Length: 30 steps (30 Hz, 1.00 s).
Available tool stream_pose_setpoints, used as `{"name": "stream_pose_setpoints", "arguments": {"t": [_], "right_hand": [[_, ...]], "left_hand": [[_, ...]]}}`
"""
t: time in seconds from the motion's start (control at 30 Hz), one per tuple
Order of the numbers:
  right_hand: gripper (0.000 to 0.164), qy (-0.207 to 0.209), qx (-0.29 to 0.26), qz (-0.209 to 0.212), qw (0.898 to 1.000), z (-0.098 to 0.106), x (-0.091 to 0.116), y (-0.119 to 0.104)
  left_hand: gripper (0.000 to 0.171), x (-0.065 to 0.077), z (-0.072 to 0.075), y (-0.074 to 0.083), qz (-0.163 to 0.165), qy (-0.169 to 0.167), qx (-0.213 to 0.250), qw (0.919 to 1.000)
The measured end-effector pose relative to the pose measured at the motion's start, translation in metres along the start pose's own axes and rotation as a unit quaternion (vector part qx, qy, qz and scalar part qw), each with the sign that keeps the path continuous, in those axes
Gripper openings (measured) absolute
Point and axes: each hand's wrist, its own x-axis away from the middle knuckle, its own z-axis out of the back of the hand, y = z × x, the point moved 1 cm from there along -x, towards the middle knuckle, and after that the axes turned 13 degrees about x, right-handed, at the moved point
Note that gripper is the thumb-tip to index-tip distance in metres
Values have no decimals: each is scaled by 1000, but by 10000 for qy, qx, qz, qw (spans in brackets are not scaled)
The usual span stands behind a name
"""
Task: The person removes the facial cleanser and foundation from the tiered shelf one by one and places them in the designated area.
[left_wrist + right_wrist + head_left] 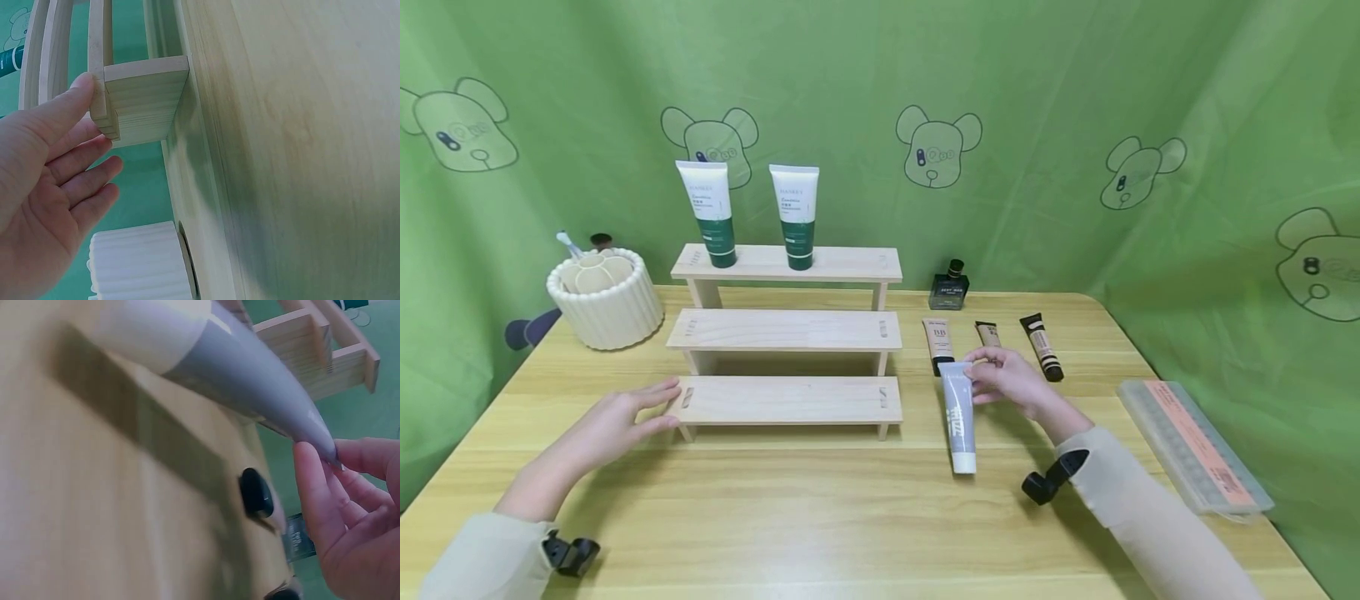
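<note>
Two hands: right (1009,382) pinches the grey tube (958,417); left (617,421), fingers straight, touches the shelf (786,400); "BB" tube (939,342) nearby.

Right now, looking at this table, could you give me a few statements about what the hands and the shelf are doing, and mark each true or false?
1. The right hand pinches the crimped end of the grey tube. True.
2. The left hand holds a brush. False: its straight fingers touch the end of the lowest step.
3. Two green and white tubes stand on the top step. True.
4. The grey tube stands upright. False: it lies on the table.
</note>
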Motion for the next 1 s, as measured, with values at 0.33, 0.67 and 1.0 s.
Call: {"name": "stream_pose_setpoints", "arguments": {"t": [0.33, 0.67, 1.0], "right_hand": [[35, -542, -100, -227, 9982, -10, 2, 18], [29, -602, 80, -363, 9975, -15, -1, 26], [24, -555, 613, -526, 9952, -13, -4, 28]], "left_hand": [[52, 0, 0, -1, 3, 32, -30, 10000], [52, 0, 0, -1, -38, 70, 1, 10000], [52, 1, 0, 0, 33, 11, 50, 10000]]}}
